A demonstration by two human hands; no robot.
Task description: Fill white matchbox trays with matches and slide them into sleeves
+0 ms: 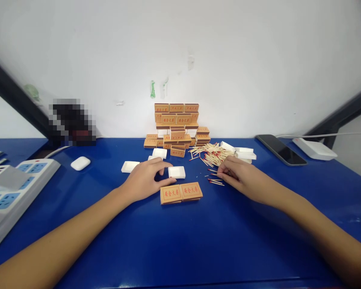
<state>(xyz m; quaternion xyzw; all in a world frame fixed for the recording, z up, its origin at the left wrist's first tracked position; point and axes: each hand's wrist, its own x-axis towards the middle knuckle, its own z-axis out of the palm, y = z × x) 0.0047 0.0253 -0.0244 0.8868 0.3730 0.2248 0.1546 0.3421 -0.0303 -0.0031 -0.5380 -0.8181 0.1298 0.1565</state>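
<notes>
My left hand has its thumb and index finger at the near and far sides of a white matchbox tray, holding its left end. A red match head shows in the tray's near left corner. To the right, my right hand is closed, fingertips pinched at the wooden matches on the table; part of what they grip is hidden. A few loose matches lie beside the thumb. Beyond that hand spreads a heap of red-tipped matches. Two closed matchboxes lie side by side in front of the tray.
Stacked matchboxes stand against the wall. More white trays lie left and right. A phone and white device sit at right; a white earphone case and power strip at left.
</notes>
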